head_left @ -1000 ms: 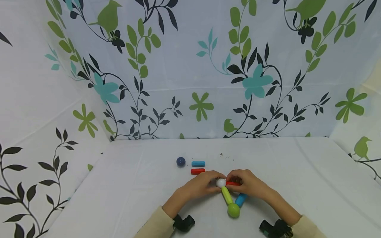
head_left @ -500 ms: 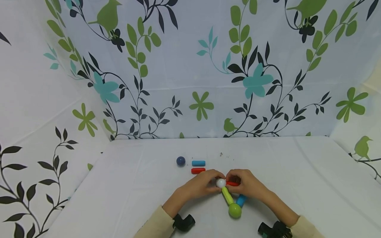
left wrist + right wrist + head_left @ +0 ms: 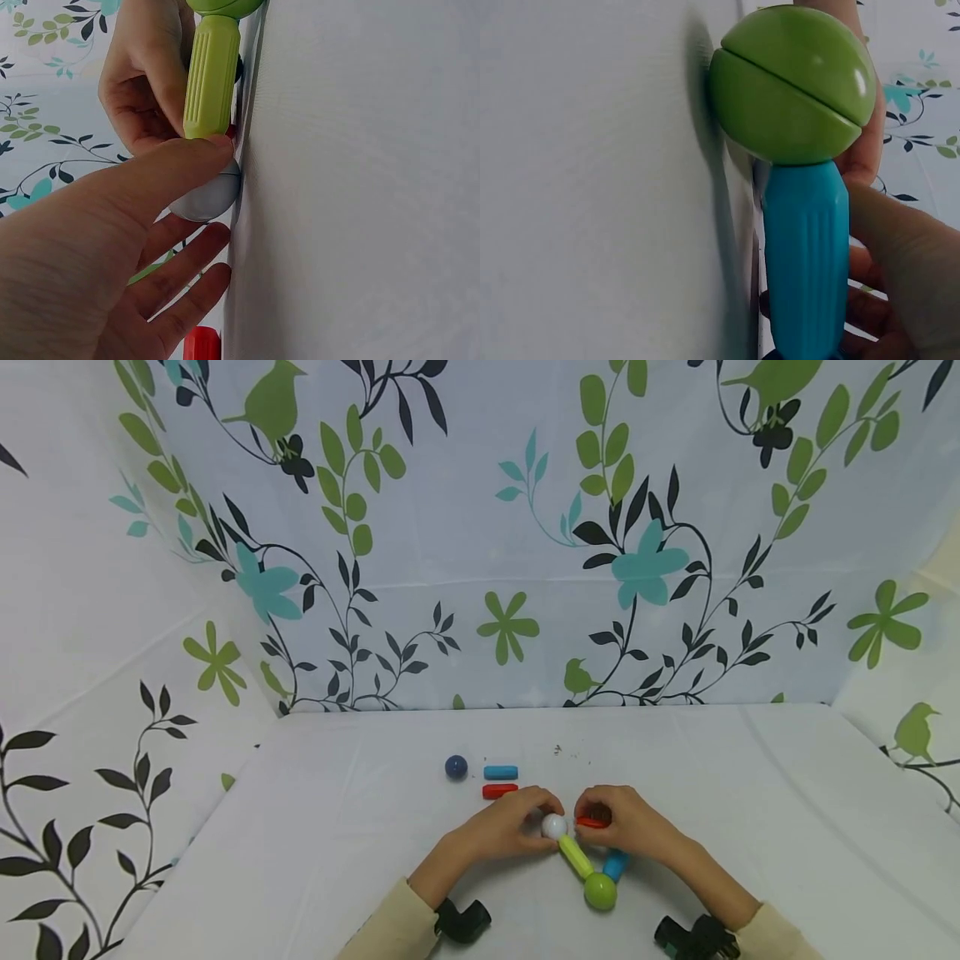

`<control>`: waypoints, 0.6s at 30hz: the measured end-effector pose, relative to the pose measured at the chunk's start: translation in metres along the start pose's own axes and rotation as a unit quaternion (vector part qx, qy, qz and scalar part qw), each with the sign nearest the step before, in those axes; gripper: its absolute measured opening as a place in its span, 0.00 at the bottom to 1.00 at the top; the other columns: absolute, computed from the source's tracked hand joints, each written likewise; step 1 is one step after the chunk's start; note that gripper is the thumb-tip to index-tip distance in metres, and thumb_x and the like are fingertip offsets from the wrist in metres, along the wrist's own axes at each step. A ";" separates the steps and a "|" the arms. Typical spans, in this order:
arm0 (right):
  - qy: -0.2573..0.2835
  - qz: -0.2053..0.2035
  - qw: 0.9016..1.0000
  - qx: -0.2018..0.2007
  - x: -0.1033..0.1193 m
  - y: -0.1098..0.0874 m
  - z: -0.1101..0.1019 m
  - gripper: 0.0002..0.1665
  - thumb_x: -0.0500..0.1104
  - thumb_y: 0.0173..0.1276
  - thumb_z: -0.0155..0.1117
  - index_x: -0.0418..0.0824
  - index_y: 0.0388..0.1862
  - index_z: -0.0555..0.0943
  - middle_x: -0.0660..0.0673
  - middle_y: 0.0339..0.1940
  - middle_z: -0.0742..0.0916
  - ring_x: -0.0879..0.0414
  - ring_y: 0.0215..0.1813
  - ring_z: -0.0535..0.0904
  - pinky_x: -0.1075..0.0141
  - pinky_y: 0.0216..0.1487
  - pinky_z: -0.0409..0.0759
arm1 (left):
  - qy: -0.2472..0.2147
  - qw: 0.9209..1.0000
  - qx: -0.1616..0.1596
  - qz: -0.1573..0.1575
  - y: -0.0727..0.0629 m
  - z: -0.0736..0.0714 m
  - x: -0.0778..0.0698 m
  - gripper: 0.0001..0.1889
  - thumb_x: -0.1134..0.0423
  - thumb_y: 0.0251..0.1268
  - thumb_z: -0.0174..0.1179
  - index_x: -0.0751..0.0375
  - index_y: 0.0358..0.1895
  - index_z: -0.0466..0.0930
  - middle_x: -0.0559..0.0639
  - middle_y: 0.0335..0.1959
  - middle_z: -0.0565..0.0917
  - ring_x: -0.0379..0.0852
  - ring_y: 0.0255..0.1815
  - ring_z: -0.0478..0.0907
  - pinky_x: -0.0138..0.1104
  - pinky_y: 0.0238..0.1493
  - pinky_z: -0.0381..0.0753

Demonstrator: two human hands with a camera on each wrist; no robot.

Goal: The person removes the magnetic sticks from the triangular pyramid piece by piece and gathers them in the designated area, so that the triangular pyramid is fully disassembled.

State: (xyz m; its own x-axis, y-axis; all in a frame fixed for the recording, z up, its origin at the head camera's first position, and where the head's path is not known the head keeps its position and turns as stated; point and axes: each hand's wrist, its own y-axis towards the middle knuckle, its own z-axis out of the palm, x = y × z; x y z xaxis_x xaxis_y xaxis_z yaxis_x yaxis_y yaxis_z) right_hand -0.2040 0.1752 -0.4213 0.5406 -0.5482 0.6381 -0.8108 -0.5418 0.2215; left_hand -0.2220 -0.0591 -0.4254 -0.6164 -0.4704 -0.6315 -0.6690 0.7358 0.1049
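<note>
My left hand (image 3: 498,828) holds a white ball (image 3: 554,827) between thumb and fingers, low over the table. Joined to that ball is a yellow-green ribbed stick (image 3: 576,857), which runs to a green ball (image 3: 600,892) nearer the body. From the green ball a blue stick (image 3: 616,865) slants up toward my right hand (image 3: 636,823), its far end hidden beneath that hand. The right hand pinches a red stick (image 3: 592,822), with a small gap between its tip and the white ball. In the left wrist view, my thumb lies across the white ball (image 3: 206,199).
Beyond the left hand lie a loose red stick (image 3: 499,791), a blue stick (image 3: 501,772) and a dark blue ball (image 3: 456,767). The white table (image 3: 360,835) meets a patterned cloth (image 3: 450,527) at the back. A dark camera sits at each wrist.
The red stick has come away from the white ball as my right hand shifted slightly right. The green ball and its two sticks have swung a little to the right.
</note>
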 end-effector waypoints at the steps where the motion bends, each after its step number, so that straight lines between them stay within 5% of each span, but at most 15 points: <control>1: 0.002 -0.007 1.000 -0.003 0.001 0.000 -0.001 0.05 0.39 0.61 0.70 0.42 0.34 0.82 0.55 0.30 0.81 0.63 0.33 0.74 0.69 0.35 0.77 | -0.002 1.000 0.000 0.003 0.000 0.000 0.001 0.17 0.60 0.61 0.68 0.52 0.52 0.76 0.41 0.49 0.80 0.32 0.51 0.73 0.28 0.58 0.73; 11: -0.022 -0.089 0.991 -0.100 0.007 -0.003 0.009 0.09 0.32 0.59 0.70 0.44 0.36 0.82 0.52 0.37 0.84 0.59 0.38 0.78 0.66 0.40 0.82 | -0.006 0.999 0.014 0.047 0.002 -0.001 0.007 0.19 0.62 0.62 0.67 0.56 0.57 0.78 0.45 0.52 0.80 0.34 0.53 0.74 0.28 0.59 0.72; 18: 0.029 -0.104 0.992 -0.066 0.017 -0.006 0.013 0.06 0.32 0.61 0.68 0.40 0.36 0.82 0.53 0.30 0.83 0.66 0.29 0.74 0.71 0.29 0.77 | -0.028 0.998 0.030 0.038 -0.004 -0.006 0.011 0.21 0.67 0.61 0.66 0.57 0.58 0.78 0.45 0.56 0.80 0.34 0.57 0.73 0.28 0.61 0.70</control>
State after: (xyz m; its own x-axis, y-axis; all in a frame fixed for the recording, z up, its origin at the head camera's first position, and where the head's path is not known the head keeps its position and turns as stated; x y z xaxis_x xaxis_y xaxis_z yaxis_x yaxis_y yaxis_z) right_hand -0.1868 0.1610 -0.4220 0.6884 -0.3933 0.6095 -0.7075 -0.5494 0.4446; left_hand -0.2289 -0.0698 -0.4281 -0.6383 -0.3859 -0.6660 -0.5944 0.7969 0.1079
